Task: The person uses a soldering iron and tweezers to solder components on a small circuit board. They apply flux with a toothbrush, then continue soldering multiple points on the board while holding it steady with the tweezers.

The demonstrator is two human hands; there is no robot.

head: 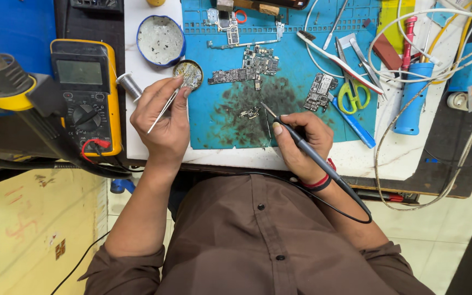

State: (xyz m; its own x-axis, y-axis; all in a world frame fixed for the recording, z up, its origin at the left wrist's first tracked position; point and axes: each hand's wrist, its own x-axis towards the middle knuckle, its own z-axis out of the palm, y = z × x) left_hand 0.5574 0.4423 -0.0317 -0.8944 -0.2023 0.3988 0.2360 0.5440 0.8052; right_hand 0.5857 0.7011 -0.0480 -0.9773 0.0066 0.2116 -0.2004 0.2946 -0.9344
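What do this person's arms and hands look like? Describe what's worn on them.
Both arms wear brown shirt sleeves rolled up past the elbows, leaving the forearms bare. The right hand has a red thread and a black band at the wrist. The left hand wears nothing: no gloves, no visible rings.

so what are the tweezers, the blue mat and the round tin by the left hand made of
Tweezers: bare metal by the look, thin, silvery and shiny, held in the left hand.
Mat: probably silicone or rubber, matte blue with moulded compartments along the top and dark scorch-like stains.
Tin: seemingly metal, with a brassy rim and dull grey contents.
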